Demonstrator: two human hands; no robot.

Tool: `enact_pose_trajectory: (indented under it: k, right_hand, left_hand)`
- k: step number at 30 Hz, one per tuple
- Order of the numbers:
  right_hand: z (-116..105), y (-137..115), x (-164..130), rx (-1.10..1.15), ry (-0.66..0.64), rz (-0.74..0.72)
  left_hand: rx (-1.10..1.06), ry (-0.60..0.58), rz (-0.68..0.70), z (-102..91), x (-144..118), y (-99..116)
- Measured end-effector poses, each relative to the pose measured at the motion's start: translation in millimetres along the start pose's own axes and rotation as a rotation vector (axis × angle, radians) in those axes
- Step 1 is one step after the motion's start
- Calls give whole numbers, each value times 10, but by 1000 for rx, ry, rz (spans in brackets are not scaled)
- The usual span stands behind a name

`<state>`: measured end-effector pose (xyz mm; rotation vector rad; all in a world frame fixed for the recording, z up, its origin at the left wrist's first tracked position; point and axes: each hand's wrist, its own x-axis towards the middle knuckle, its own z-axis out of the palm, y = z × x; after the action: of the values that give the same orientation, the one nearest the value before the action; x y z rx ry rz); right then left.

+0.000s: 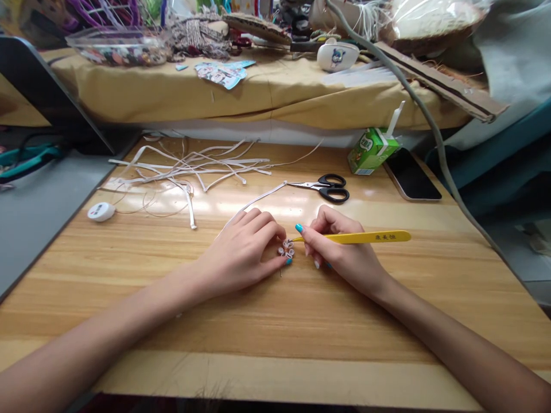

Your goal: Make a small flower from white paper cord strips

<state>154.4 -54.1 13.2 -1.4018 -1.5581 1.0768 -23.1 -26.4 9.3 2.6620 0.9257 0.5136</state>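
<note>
Between the thumb and fingers of my left hand (247, 246) is a small knotted cord ornament (286, 250), whitish with curled loops and an orange-brown middle. My right hand (342, 241) grips yellow tweezers (370, 237), their handle pointing right. The tweezers' tips touch the upper edge of the ornament; whether they pinch a loop is too small to tell. A white cord (262, 196) runs from behind my left hand toward the tip of the black-handled scissors (331, 188), which lie beyond my hands.
Several white cord pieces (193, 166) lie tangled at the back left, near a white spool (101, 211). A green drink carton (372, 150) with a straw and a phone (413, 174) stand and lie back right. A grey cable (439, 143) hangs along the right. Behind is a cluttered cloth-covered shelf (172, 94).
</note>
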Motion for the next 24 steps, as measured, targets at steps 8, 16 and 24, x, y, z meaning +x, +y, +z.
enact_pose_trajectory:
  k: [8, 16, 24]
  right_hand:
    - [-25, -28, 20, 63, 124, -4]
    - [-18, -31, 28, 140, 210, -39]
    - [-20, -13, 59, 220, 178, -4]
  left_hand:
    - [32, -9, 6, -67, 7, -32]
    - [57, 38, 89, -8, 20, -49]
    - [-79, 101, -90, -33, 38, -82]
